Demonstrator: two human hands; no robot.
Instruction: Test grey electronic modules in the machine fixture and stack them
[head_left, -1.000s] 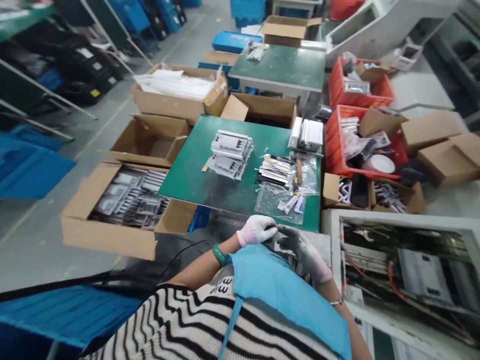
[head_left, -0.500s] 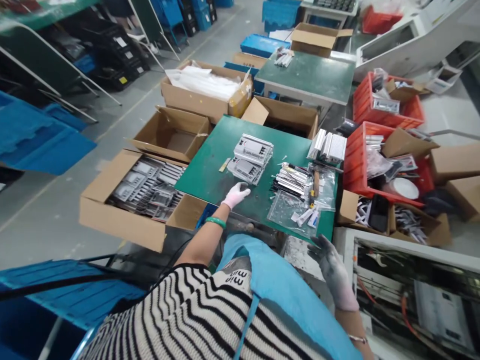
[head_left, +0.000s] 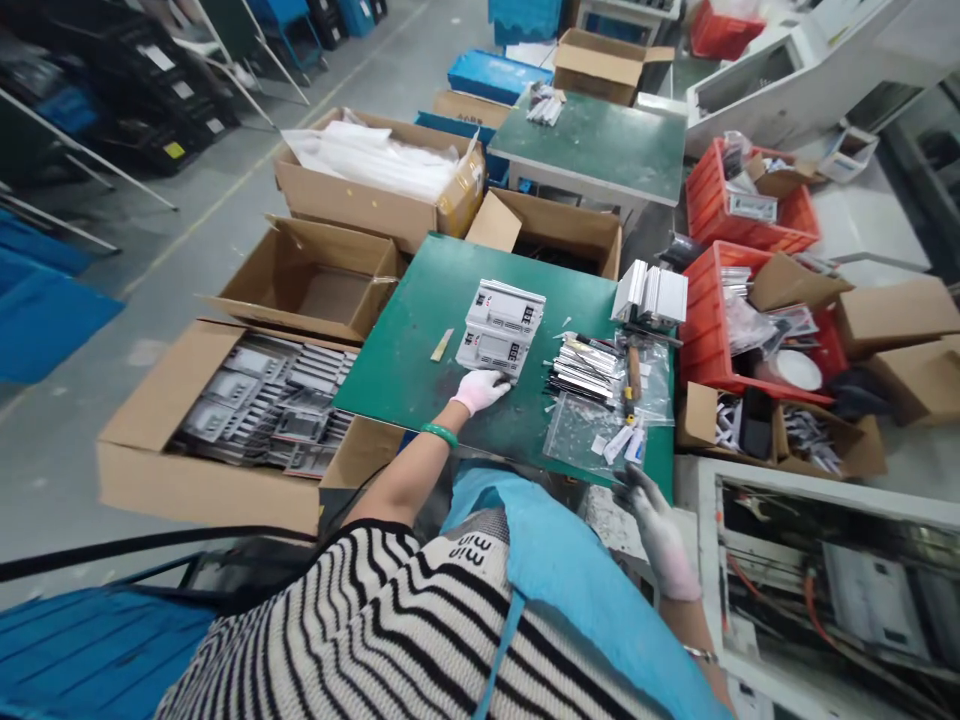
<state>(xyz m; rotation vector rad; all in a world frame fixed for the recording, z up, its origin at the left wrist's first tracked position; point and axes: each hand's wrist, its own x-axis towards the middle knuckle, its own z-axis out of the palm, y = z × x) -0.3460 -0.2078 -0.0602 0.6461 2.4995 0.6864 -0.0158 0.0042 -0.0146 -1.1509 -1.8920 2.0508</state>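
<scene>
Two grey metal housings (head_left: pixel 504 308) with black sockets and small red marks lie one behind the other on the green table (head_left: pixel 397 350). My left hand (head_left: pixel 480 391), in a white glove, has its bent fingers closed at the near edge of the front housing (head_left: pixel 491 350); its fingertips are partly hidden there. Off the table's front right corner is my right hand (head_left: pixel 660 530), in a glove with dark fingertips. Its fingers are apart and hold nothing. A bundle of thin silver and black strips (head_left: pixel 583 368) lies right of the housings.
A hammer (head_left: pixel 634 375), a yellow-handled tool (head_left: pixel 628 402) and white tubes (head_left: pixel 621 440) lie on clear plastic bags at the right. Silver profiles (head_left: pixel 652 295) stand behind. A carton (head_left: pixel 210 490) of grey housings is at the left; red crates (head_left: pixel 701 315) stand at the right.
My left hand has moved forward and right to the front housing's near edge. The front housing now lies straighter, in line with the rear one. My right hand remains open off the table.
</scene>
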